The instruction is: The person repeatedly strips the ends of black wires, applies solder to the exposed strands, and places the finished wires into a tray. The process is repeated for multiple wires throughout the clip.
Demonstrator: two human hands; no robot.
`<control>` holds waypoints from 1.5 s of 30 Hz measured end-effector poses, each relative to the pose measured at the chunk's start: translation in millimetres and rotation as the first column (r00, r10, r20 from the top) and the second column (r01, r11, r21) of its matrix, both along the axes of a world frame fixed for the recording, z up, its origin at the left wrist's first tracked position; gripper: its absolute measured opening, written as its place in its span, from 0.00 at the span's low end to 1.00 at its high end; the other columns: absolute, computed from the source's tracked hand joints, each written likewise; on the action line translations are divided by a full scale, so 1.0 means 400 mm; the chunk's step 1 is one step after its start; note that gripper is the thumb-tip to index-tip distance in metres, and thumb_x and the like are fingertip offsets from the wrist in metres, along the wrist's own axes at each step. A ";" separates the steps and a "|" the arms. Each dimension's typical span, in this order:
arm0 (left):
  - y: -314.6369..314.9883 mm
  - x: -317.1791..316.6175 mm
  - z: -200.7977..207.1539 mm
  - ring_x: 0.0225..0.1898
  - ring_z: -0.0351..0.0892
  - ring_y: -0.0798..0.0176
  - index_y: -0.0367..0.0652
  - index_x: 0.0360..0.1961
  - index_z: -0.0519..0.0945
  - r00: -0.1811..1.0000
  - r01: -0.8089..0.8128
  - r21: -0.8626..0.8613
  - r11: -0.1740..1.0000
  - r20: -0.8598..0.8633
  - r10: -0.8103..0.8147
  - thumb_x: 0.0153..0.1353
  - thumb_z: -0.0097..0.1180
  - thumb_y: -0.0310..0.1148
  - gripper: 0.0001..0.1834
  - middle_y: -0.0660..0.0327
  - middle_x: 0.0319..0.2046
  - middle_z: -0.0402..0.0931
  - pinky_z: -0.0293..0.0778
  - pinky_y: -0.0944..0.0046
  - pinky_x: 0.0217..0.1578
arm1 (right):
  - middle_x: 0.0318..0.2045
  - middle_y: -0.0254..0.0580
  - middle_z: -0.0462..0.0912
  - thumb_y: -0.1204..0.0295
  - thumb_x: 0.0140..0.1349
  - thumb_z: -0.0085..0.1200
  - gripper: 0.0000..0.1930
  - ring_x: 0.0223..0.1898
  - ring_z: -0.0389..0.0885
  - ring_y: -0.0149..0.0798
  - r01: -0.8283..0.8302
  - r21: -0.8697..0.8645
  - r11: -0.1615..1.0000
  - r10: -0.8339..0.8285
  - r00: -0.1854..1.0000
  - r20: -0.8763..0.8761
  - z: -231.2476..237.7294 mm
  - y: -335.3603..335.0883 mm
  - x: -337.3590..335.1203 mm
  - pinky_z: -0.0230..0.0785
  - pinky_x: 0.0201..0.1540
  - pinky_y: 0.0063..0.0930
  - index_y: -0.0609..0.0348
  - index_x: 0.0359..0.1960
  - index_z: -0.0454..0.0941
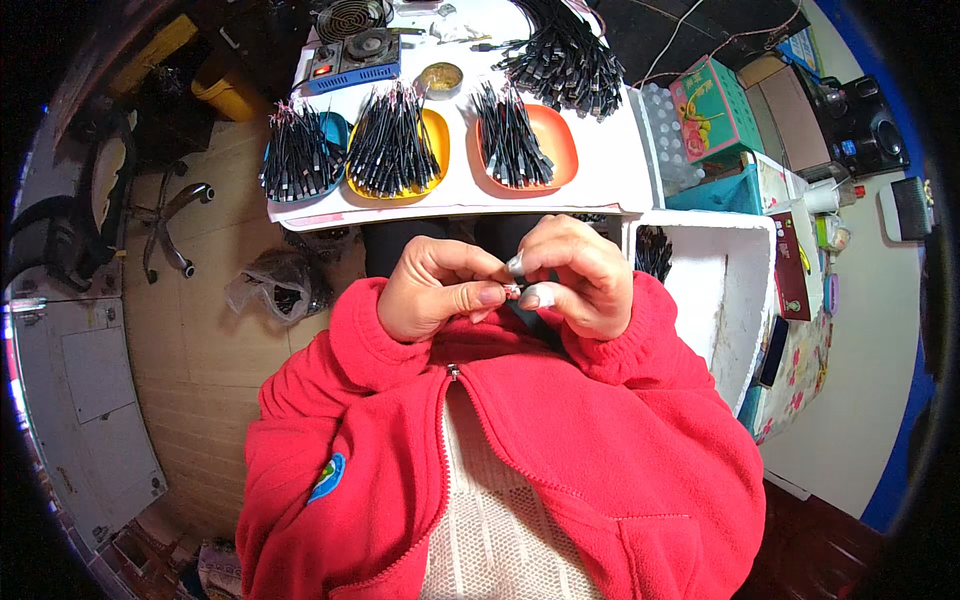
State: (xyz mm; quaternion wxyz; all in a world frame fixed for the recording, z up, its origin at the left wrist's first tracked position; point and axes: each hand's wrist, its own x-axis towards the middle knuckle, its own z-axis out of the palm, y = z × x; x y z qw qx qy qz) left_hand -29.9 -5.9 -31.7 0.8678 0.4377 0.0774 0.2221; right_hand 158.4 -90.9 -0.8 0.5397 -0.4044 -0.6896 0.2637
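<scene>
In front of my chest, above my lap, both hands meet fingertip to fingertip. My left hand (440,288) is closed, thumb and forefinger pinching thin red and white wires (512,292). From the other side my right hand (582,278) pinches at the same wires; silver-grey coverings wrap its thumb and forefinger tips. Whatever the wires run into is hidden by the fingers. Beyond my hands, short black cables with bare coloured wire ends lie in bundles on a blue tray (343,128), a yellow tray (441,130) and an orange tray (562,140).
The white table (460,205) also bears a blue device with a fan (362,62), a round tin (440,78) and a big black cable heap (570,65). A white foam box (745,235) stands at right, a plastic bag (280,285) on the floor at left.
</scene>
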 end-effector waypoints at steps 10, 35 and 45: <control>0.025 0.011 0.000 0.26 0.75 0.75 0.35 0.41 0.81 0.991 0.062 -0.022 0.998 -0.118 -0.064 0.61 0.60 0.25 0.08 0.64 0.27 0.79 0.70 0.76 0.27 | 0.29 0.41 0.77 0.82 0.53 0.62 0.07 0.29 0.77 0.36 0.088 0.017 0.996 -0.087 0.995 -0.055 -0.023 0.017 -0.011 0.70 0.32 0.25 0.62 0.30 0.76; 0.602 0.308 -0.138 0.31 0.79 0.48 0.39 0.30 0.84 0.616 0.477 0.857 -0.195 -0.168 0.769 0.52 0.63 0.26 0.04 0.54 0.34 0.75 0.76 0.54 0.33 | 0.29 0.35 0.80 0.80 0.62 0.50 0.06 0.27 0.74 0.24 0.071 -0.521 0.851 -0.288 0.892 -0.348 -0.183 0.107 0.128 0.67 0.32 0.18 0.65 0.38 0.78; 0.625 0.337 -0.170 0.31 0.80 0.49 0.41 0.31 0.84 0.580 0.513 0.849 -0.130 -0.231 0.781 0.54 0.62 0.27 0.04 0.54 0.34 0.75 0.76 0.54 0.34 | 0.35 0.38 0.81 0.81 0.64 0.46 0.06 0.31 0.77 0.26 0.010 -0.594 0.804 -0.201 0.946 -0.256 -0.198 0.124 0.155 0.70 0.36 0.20 0.67 0.38 0.77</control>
